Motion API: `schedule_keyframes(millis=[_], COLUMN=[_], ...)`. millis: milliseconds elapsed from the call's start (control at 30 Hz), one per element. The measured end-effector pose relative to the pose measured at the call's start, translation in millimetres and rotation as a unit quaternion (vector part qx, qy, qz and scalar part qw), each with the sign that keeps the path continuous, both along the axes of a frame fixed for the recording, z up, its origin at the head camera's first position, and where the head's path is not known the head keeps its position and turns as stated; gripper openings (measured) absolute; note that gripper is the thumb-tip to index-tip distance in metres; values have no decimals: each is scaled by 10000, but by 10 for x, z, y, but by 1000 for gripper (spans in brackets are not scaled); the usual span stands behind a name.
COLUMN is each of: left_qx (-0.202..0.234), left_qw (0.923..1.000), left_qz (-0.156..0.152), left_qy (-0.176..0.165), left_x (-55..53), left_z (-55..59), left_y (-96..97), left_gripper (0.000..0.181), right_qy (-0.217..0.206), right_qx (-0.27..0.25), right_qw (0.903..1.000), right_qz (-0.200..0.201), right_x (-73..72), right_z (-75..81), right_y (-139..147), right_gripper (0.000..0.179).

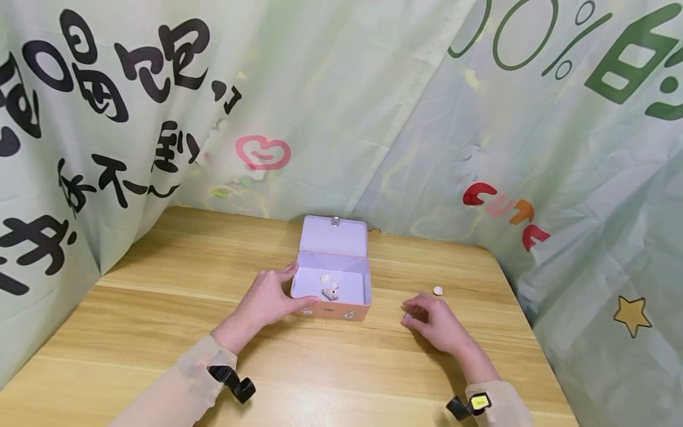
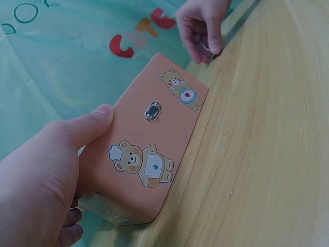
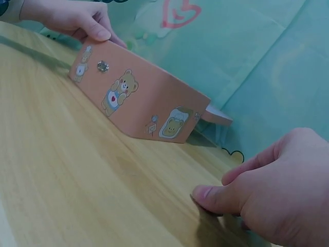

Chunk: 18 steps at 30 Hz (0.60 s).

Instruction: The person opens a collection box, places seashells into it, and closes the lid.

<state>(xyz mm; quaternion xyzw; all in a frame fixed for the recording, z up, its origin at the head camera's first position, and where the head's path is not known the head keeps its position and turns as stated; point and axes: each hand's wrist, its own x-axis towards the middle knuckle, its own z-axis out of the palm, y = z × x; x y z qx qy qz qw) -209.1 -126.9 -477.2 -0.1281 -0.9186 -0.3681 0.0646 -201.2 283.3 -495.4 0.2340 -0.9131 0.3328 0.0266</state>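
A tin box (image 1: pixel 341 312) stands with its lid (image 1: pixel 334 236) raised. Its outside is salmon pink with bear pictures, the inside lilac. My left hand (image 1: pixel 268 298) grips its left side, thumb by the front top edge and fingers round the side wall. In the box lie a small silvery piece (image 1: pixel 330 293) and pale round pieces (image 1: pixel 325 278). To the right of the box, my right hand (image 1: pixel 434 323) pinches a small shiny piece (image 1: pixel 407 316) at the table top; fingers hide most of it. Just beyond that hand lies a small white round piece (image 1: pixel 437 290).
The wooden table (image 1: pixel 320 367) runs back to a printed cloth curtain (image 1: pixel 341 118) behind the box. A metal clasp (image 1: pixel 335 221) sits on the lid's edge. Each wrist wears a black camera mount (image 1: pixel 232 382).
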Motion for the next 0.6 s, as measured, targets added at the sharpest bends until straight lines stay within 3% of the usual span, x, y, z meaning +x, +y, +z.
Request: schedule_keyframes(millis=[267, 600], left_qx=[1, 17], left_qw=[10000, 10000], left_qz=[22, 16], left_qy=[-35, -20], left_x=[-1, 2], left_z=[4, 3], left_y=[-7, 0], left_gripper=[120, 119], right_qy=[32, -122], right_qx=[236, 115], right_qw=[9997, 9997], right_qz=[64, 202], right_x=[15, 58], right_z=[-6, -11], right_y=[23, 34], right_gripper=[17, 11])
